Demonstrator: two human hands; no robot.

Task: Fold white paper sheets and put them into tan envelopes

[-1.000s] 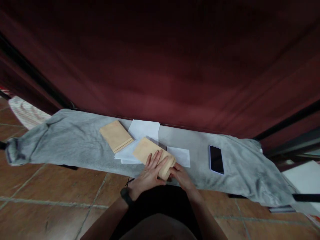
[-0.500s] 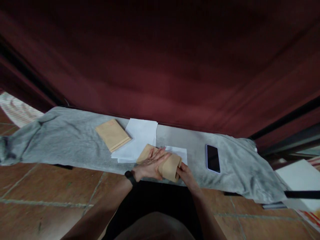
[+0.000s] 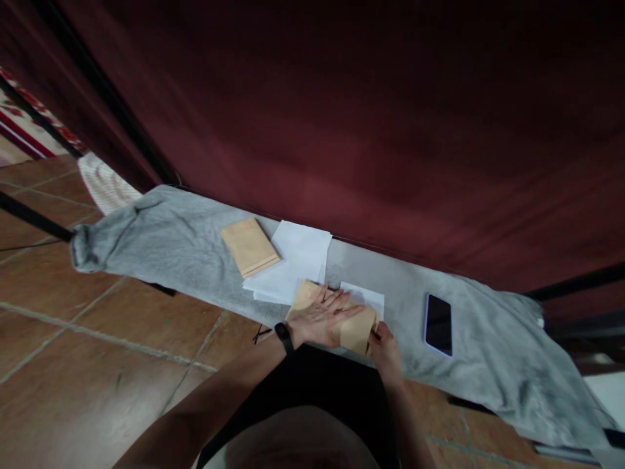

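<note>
Compared with a second ago, the rectangular tan paper envelope [image 3: 359,332] has shifted rightward, covering less of the overlapping white paper sheets [image 3: 299,254] and lying nearer the lavender-edged, black-screened phone [image 3: 438,324], while the bare left hand [image 3: 322,320] has turned its fingers rightward across it.

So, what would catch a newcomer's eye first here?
Probably the dark red fabric, filling most of the upper view. Below it, over the grey cloth, the left hand lies flat on a tan paper packet, while the right hand holds its right end. A phone lies further right.
</note>
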